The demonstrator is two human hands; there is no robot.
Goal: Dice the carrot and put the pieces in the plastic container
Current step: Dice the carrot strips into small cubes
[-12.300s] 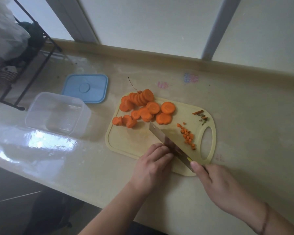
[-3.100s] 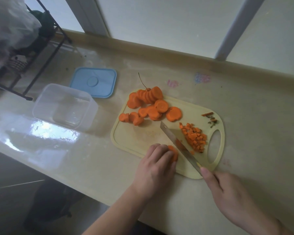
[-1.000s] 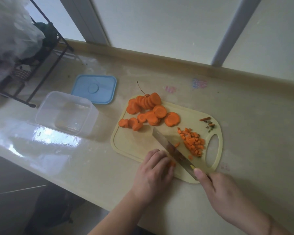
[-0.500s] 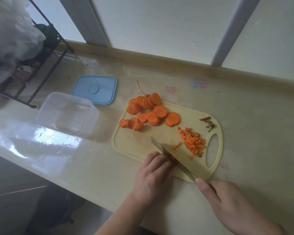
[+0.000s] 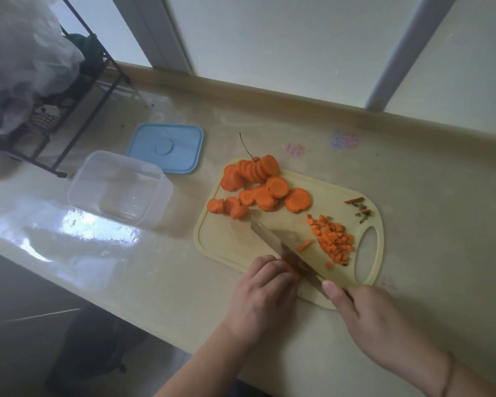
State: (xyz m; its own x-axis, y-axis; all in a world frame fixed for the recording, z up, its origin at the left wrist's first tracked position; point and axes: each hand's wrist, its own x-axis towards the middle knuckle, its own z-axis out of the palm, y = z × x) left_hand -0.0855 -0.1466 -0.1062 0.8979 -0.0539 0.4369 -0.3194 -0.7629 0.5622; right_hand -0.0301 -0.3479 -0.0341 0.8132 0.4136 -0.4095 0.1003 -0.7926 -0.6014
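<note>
Fingers of the left hand (image 5: 262, 285) curl over a carrot slice (image 5: 294, 275) at the cutting board (image 5: 229, 239)'s near edge; the right hand (image 5: 364, 313) grips the knife (image 5: 272, 239). Firm, slippery rounds probably roll, so pin them flat. Diced pieces (image 5: 334, 242) lie by the board's handle hole; the plastic container (image 5: 118, 187) sits left. No legible writing.

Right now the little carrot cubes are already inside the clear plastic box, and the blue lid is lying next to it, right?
Not quite. The head view shows the carrot cubes piled on the cutting board, not inside the clear plastic box. The blue lid does lie next to it.
</note>
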